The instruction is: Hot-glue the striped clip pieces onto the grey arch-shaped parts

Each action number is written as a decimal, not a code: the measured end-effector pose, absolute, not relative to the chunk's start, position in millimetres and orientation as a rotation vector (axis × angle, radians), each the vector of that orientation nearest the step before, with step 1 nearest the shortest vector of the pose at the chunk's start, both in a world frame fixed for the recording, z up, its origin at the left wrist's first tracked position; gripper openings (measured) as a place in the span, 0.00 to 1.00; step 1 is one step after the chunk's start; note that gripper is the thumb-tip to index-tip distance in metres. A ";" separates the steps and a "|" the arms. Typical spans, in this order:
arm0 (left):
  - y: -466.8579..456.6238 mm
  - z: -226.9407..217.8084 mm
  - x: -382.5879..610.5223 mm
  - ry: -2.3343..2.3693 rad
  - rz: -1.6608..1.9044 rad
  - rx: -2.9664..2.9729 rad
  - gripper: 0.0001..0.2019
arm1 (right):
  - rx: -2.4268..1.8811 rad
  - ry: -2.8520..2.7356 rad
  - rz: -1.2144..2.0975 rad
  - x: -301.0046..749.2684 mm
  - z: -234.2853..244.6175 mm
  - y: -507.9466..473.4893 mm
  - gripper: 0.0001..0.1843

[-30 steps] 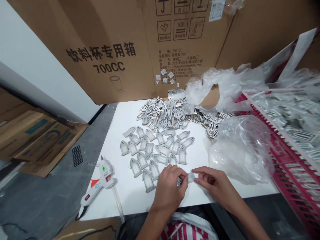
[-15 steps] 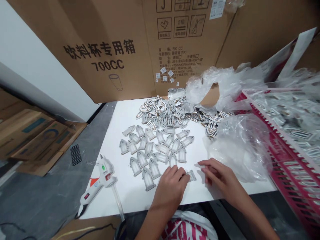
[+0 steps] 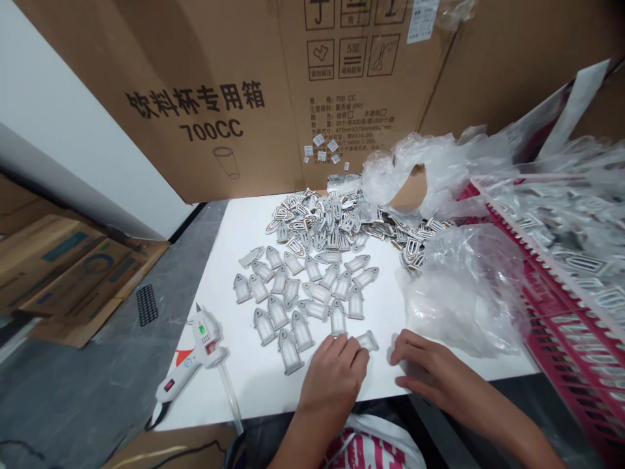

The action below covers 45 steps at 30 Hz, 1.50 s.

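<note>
one grey-framed piece (image 3: 368, 341) on the white table (image 3: 381, 379), partly hidden by the left hand (image 3: 336, 369), with fingers bunched together; cannot tell whether pinching it. near, but apart from, the right hand (image 3: 424, 365), with thumb spread from curled fingers.

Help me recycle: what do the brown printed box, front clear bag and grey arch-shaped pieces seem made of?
Brown printed box: matte cardboard, likely, given its dull brown surface and crease.
Front clear bag: thin glossy plastic film, by its wrinkles and highlights.
Grey arch-shaped pieces: perhaps smooth plastic, pale centres looking translucent; metal rims remain possible.
</note>
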<state>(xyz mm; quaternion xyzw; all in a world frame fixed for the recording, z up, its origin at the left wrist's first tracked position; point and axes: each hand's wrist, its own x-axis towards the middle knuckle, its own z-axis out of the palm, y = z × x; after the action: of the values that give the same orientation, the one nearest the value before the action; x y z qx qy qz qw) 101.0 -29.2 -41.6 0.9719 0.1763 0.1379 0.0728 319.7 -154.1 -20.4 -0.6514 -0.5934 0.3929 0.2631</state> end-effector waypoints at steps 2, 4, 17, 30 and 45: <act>-30.1 -42.4 102.0 0.604 0.419 2.904 0.08 | -1.774 -1.599 1.081 318.1 -19.5 -153.5 0.06; -31.1 -42.5 103.4 0.652 0.447 2.873 0.07 | -1.798 -1.578 1.086 316.6 -18.6 -153.1 0.04; 74.0 -2.2 149.4 1.151 0.512 2.516 0.08 | -1.842 -1.605 1.061 312.5 -20.2 -158.1 0.06; 149.7 2.5 220.4 1.287 0.293 2.723 0.08 | -1.667 -1.791 0.935 322.7 -46.0 -153.2 0.06; -50.1 -36.9 30.1 0.622 1.004 3.048 0.16 | -1.830 -1.896 0.605 326.3 -57.6 -152.5 0.18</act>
<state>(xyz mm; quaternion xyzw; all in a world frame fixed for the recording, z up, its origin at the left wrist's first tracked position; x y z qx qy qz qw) 30.1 -50.1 -36.9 0.9306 0.1900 0.3064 -0.0633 326.3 -152.5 -57.6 -0.6605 -0.6846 0.2186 0.2173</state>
